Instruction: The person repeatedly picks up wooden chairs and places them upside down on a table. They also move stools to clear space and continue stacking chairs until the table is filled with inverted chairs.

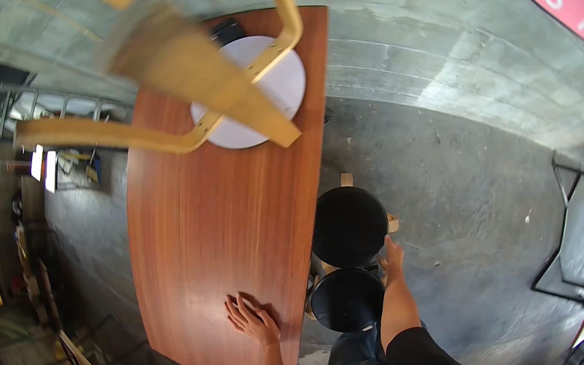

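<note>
My left hand rests palm down near the front end of a reddish-brown wooden tabletop, fingers somewhat spread. At the right side of the table, my right hand holds the edge of a round black stool seat; its fingers are partly hidden. Closer to my body is a second round black seat, beside my jeans. Pale wooden leg ends show around both seats. On the table's far end lies an upturned stool with a white round seat and bent wooden legs; one leg looks blurred.
Behind the upturned stool sits a small black object. A grey concrete wall bounds the far side. To the right stands a black metal frame on the concrete floor. A metal railing runs at left.
</note>
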`<action>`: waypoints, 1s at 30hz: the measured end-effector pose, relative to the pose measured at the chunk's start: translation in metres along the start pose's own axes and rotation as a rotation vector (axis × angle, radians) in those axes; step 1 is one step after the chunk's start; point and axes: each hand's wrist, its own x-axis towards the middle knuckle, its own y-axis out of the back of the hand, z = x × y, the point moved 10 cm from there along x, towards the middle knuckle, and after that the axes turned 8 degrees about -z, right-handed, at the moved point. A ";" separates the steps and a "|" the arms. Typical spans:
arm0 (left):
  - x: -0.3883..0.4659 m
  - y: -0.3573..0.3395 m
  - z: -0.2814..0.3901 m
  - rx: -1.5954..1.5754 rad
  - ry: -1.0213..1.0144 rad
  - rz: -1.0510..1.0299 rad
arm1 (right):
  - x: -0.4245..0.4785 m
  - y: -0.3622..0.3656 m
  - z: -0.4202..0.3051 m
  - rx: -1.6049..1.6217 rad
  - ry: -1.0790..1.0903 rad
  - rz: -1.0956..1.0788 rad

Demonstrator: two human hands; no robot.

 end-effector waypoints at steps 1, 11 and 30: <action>-0.004 -0.001 -0.005 0.012 0.011 0.007 | -0.021 -0.021 -0.013 0.063 0.075 -0.036; -0.012 -0.002 0.003 0.043 -0.045 0.051 | -0.036 -0.036 -0.067 0.477 0.162 -0.045; -0.027 -0.001 -0.016 0.184 -0.022 0.136 | -0.261 0.225 -0.212 0.263 0.745 0.515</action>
